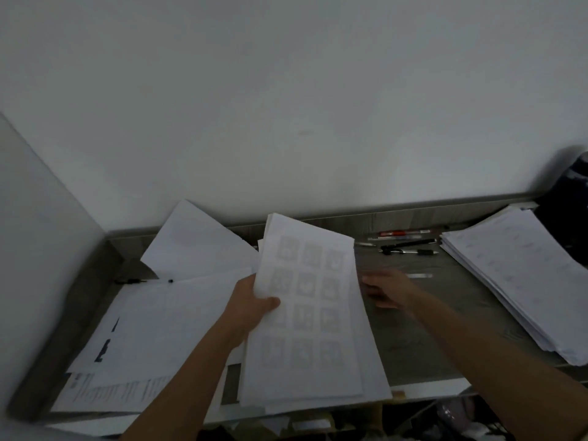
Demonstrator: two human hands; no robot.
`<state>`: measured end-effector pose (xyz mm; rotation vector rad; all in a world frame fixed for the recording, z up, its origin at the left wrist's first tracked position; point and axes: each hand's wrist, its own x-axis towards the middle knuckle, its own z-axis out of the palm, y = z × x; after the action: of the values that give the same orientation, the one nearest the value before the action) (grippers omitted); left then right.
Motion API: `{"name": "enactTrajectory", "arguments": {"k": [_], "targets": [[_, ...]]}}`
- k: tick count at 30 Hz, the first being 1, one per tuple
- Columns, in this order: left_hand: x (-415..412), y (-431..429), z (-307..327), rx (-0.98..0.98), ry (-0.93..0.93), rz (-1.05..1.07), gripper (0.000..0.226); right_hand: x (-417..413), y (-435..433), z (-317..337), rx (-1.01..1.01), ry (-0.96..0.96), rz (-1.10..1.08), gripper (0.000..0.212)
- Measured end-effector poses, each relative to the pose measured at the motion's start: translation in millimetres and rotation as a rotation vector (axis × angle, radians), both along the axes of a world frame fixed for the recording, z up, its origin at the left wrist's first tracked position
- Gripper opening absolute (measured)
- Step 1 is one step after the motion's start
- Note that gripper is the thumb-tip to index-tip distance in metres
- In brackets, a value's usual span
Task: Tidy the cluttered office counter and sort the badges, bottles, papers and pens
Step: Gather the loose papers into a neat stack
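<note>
My left hand grips the left edge of a sheaf of white papers, thumb on top; the top sheet shows a grid of grey squares. The sheaf is lifted and tilted above the grey counter. My right hand hovers just right of the sheaf, low over the counter, blurred, fingers stretched out and holding nothing. Loose papers lie spread on the left. A neat paper stack lies at the right. Several pens lie at the back of the counter.
White walls close off the back and left of the counter. A dark object stands in the far right corner. One black pen lies at the left beside the loose papers. Clutter shows below the counter's front edge.
</note>
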<state>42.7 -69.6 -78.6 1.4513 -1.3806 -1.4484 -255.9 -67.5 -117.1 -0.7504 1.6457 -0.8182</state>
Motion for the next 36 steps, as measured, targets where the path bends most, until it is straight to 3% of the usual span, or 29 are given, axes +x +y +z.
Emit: {"name": "enactTrajectory", "arguments": {"k": [5,9,10,13,16,19,21,24,28,31,33,36], "targets": [[49,14,8,-0.03,0.22,0.175,0.046,62,-13,0,-0.049,0.029,0.095,0.044],[76,25,-6,0.029,0.323,0.343,0.073,116,-13,3,-0.02,0.007,0.153,0.04],[82,30,-11,0.065,0.348,0.382,0.073,132,-11,6,0.009,-0.054,0.153,0.04],[98,51,-24,0.276,0.449,0.432,0.041,164,-10,5,0.043,-0.273,0.177,0.047],[118,68,-35,0.41,0.532,0.477,0.046,188,-13,5,-0.004,-0.318,0.344,0.033],[137,75,-35,0.379,0.551,0.572,0.051,205,-29,11,-0.104,-0.209,0.536,0.019],[150,77,-37,0.339,0.544,0.699,0.047,213,-58,6,-0.246,0.041,0.593,0.015],[166,83,-43,0.29,0.507,0.943,0.044,214,-108,1,-0.392,0.408,0.54,0.044],[172,91,-56,0.306,0.45,1.226,0.049,225,-163,-2,-0.276,0.51,0.6,0.071],[174,89,-61,0.29,0.408,1.266,0.052,238,-173,-6,-0.296,0.536,0.697,0.045],[173,87,-63,0.286,0.405,1.275,0.052,248,-172,-3,-0.495,0.617,0.723,0.028],[175,86,-65,0.29,0.411,1.288,0.051,267,-170,22,-0.836,0.651,0.646,0.024]]}}
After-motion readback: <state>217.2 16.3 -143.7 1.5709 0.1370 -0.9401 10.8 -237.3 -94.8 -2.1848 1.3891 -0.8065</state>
